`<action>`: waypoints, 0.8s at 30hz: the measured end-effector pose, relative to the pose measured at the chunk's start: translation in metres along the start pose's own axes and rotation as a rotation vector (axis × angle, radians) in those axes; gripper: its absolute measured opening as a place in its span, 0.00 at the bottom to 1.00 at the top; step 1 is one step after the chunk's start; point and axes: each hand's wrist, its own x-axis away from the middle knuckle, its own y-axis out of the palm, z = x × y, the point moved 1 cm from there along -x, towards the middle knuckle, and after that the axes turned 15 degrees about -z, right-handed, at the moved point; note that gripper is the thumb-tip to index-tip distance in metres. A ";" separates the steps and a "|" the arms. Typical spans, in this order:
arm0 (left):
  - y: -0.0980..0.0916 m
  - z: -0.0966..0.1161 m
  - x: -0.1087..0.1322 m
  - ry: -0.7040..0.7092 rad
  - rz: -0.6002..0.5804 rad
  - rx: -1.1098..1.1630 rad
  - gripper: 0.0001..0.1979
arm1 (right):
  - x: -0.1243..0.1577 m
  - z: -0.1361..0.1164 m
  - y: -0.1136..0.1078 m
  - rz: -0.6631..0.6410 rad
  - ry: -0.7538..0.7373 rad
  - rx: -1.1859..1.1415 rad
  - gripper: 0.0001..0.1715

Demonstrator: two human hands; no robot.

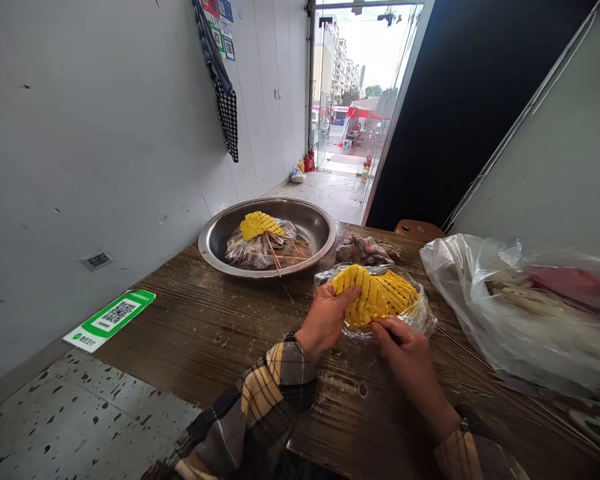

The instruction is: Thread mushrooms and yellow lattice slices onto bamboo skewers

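My left hand (326, 319) grips a floppy yellow food sheet (356, 293) with rows of slits, thumb on its near face and fingers behind. At the sheet's lower edge, my right hand (404, 341) is closed in a pinch; what lies between its fingertips is too small to make out. Just behind sits a clear plastic bag (423, 313) with more yellow slit sheets (400, 291) in it. Thin wooden skewers (473, 352) lie on the table to the right of my right hand.
A steel basin (213, 250) holds a yellow sheet, skewers and a plastic bag. A crumpled cloth (364, 249) lies behind the hands. A large translucent bag (520, 313) stands at right. A QR-code card (113, 319) lies on the wooden table's (190, 333) left edge.
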 end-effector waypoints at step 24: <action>-0.007 0.011 -0.003 0.055 0.056 -0.066 0.19 | 0.001 0.008 -0.009 -0.128 0.040 0.046 0.14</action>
